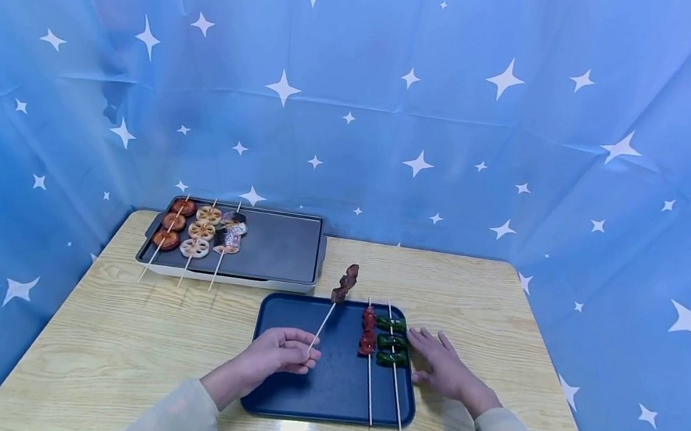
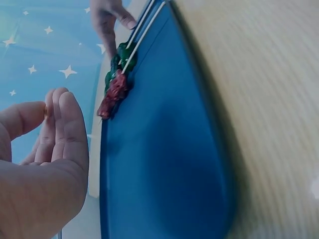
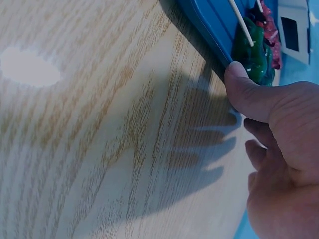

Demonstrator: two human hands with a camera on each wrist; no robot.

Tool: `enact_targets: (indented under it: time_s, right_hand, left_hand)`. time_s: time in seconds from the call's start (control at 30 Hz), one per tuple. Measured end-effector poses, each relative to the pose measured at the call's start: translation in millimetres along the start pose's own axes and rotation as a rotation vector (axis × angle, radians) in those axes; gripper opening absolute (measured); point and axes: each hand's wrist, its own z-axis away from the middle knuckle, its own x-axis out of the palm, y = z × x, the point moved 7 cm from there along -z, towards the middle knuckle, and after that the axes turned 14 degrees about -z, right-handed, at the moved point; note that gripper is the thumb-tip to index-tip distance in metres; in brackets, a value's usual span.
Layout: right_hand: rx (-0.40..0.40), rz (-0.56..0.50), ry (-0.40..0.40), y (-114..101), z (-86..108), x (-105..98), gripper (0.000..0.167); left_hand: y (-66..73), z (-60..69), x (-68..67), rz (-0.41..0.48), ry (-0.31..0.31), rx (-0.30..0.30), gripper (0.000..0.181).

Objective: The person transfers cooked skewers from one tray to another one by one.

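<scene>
The left hand (image 1: 277, 359) pinches the stick of a brown meat skewer (image 1: 345, 284), holding it tilted above the blue tray (image 1: 323, 396). In the left wrist view, thumb and fingers of the left hand (image 2: 50, 149) meet at the stick's end. On the tray's right side lie a red meat skewer (image 1: 368, 331) and a green pepper skewer (image 1: 392, 342). The right hand (image 1: 446, 368) is at the tray's right edge, fingers extended beside the green skewer. In the right wrist view, the thumb of the right hand (image 3: 284, 134) is at the tray's rim (image 3: 212, 42).
Behind the tray to the left stands a grill plate (image 1: 280, 247) bearing a skewer of round brown slices (image 1: 173, 222), a lotus root skewer (image 1: 201, 229) and a fish-like skewer (image 1: 228, 238). A blue star-patterned curtain (image 1: 365, 52) surrounds the wooden table (image 1: 127, 361).
</scene>
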Motion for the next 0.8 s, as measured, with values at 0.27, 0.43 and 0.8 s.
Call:
enact_targets:
  time_s: [0.27, 0.43, 0.8]
  right_hand:
    - [-0.009, -0.002, 0.001, 3, -0.5, 2, 0.079]
    - [-0.017, -0.004, 0.002, 1, -0.7, 0, 0.078]
    - [-0.004, 0.001, 0.002, -1, -1.3, -1, 0.078]
  left_hand:
    - [-11.1, 1.3, 13.4, -0.018, -0.032, -0.059, 0.034]
    - [-17.0, 2.7, 18.2, -0.026, -0.055, -0.096, 0.033]
    - [-27.4, 3.7, 35.4, -0.045, -0.102, -0.137, 0.034]
